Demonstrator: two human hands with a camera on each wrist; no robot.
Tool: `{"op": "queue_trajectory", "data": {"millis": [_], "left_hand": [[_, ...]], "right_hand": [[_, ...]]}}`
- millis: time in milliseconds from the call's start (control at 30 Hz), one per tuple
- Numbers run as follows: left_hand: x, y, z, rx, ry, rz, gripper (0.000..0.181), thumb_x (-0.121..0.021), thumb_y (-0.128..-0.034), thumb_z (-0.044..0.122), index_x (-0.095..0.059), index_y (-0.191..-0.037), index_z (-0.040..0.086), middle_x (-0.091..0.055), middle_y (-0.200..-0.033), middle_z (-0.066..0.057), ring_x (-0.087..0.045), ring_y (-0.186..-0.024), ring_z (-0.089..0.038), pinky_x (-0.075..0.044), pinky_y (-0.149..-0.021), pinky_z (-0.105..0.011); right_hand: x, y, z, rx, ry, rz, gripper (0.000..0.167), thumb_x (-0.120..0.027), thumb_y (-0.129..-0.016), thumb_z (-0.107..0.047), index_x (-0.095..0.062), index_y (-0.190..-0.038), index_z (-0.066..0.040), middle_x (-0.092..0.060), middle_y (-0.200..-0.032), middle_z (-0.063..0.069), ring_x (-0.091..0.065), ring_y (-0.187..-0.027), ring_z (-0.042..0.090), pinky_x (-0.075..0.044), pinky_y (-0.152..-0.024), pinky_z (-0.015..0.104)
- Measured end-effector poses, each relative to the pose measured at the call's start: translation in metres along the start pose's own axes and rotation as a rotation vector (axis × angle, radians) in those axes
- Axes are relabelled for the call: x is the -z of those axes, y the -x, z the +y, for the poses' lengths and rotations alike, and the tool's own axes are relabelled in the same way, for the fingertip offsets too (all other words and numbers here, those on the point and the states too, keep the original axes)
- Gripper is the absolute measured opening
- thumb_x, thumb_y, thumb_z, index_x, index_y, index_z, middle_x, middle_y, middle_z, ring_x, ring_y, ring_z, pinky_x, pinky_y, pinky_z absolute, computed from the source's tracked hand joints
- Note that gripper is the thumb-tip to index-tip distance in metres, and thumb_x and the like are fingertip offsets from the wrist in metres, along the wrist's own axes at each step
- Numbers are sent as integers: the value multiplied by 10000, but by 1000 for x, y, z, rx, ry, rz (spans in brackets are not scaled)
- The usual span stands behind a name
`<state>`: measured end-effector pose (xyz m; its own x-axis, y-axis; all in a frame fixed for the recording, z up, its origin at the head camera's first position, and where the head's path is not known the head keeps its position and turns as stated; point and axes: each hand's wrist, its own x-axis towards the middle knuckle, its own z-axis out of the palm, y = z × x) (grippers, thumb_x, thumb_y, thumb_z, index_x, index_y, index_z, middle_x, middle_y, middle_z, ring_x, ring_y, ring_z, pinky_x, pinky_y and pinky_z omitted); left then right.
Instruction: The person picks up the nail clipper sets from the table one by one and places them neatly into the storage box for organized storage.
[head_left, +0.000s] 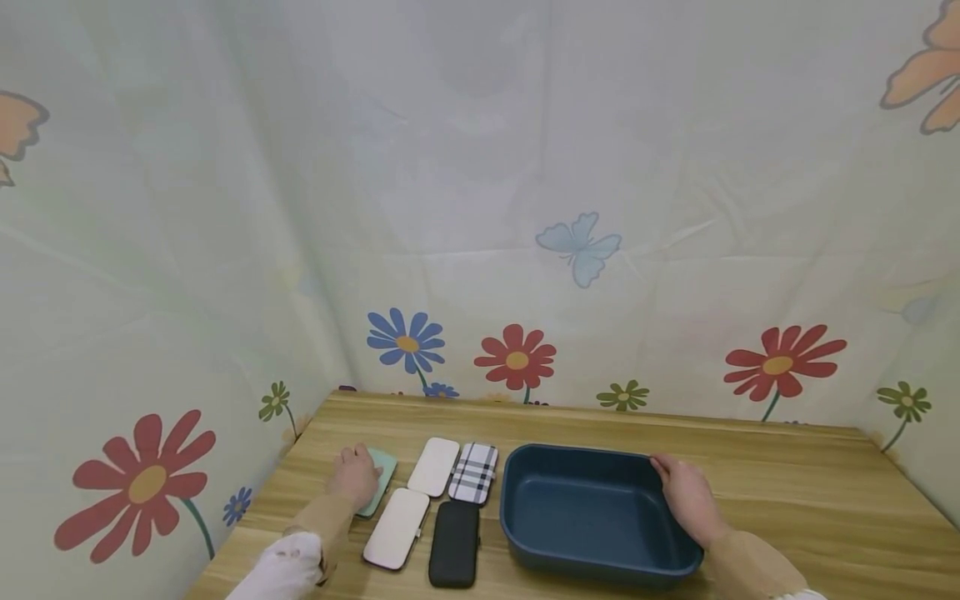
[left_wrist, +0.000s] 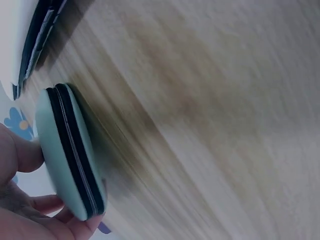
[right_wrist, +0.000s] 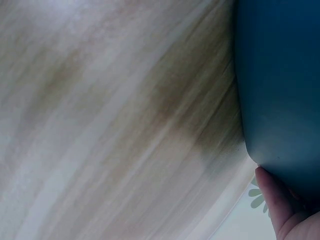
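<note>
Left hand (head_left: 355, 477) grips mint case (head_left: 386, 468), long axis slanting away rightward.

- Worktop (head_left: 795, 475): striped wood grain
- Pale curtain (head_left: 465, 125): behind the worktop and along both its sides
- Blue flower print (head_left: 407, 342): above the worktop's back edge, near its left corner
- Large red flower print (head_left: 147, 483): left of the worktop
- Light-blue butterfly print (head_left: 580, 248): higher above the worktop's back edge, around its middle
</note>
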<state>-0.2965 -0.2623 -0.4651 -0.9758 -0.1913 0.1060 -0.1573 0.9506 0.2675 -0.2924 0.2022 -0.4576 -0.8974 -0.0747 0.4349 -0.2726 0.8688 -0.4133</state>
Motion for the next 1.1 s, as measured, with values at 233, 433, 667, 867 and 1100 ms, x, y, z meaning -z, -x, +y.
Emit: {"op": "queue_trajectory", "data": {"millis": [233, 433, 667, 867, 1100], "left_hand": [[-6, -2, 4, -48, -24, 63, 383, -580, -838, 182, -395, -976, -125, -423, -884, -265, -467, -809, -363, -429, -665, -417], [-8, -1, 5, -75, -54, 104, 384, -591, -830, 187, -399, -946, -125, -420, -851, -255, -459, -768, -344, -406, -647, -401], [-7, 3, 8, -57, -12, 108, 366, -578, -838, 166, -374, -956, -114, -387, -867, -251, -479, -649, -278, -431, -539, -327], [-5, 6, 10, -42, 32, 98, 378, -577, -834, 124, -350, -993, -133, -388, -877, -262, -479, -498, -216, -397, -398, -258], [-4, 6, 13, -24, 20, 29, 417, -546, -851, 118, -322, -1084, -146, -460, -925, -296, -546, -634, -277, -475, -515, -349]], "right_hand": [[-1, -1, 2, -10, 7, 5, 153, -506, -858, -42, -633, -845, 42, -648, -741, 181, -610, -675, 307, -454, -605, 442], [-1, 0, 3, -13, 4, 3, 148, -511, -858, -39, -632, -845, 46, -647, -749, 191, -611, -683, 317, -456, -609, 445], [-1, 1, 3, -6, -2, 17, 131, -522, -848, -30, -632, -823, 37, -645, -726, 177, -608, -665, 312, -453, -600, 443], [-2, 1, 4, -6, -7, 0, 146, -515, -854, -43, -637, -829, 34, -649, -733, 172, -610, -672, 306, -458, -612, 439], [-1, 0, 3, -9, -10, -9, 146, -511, -856, -43, -633, -833, 33, -647, -736, 170, -608, -674, 305, -455, -611, 439]]}}
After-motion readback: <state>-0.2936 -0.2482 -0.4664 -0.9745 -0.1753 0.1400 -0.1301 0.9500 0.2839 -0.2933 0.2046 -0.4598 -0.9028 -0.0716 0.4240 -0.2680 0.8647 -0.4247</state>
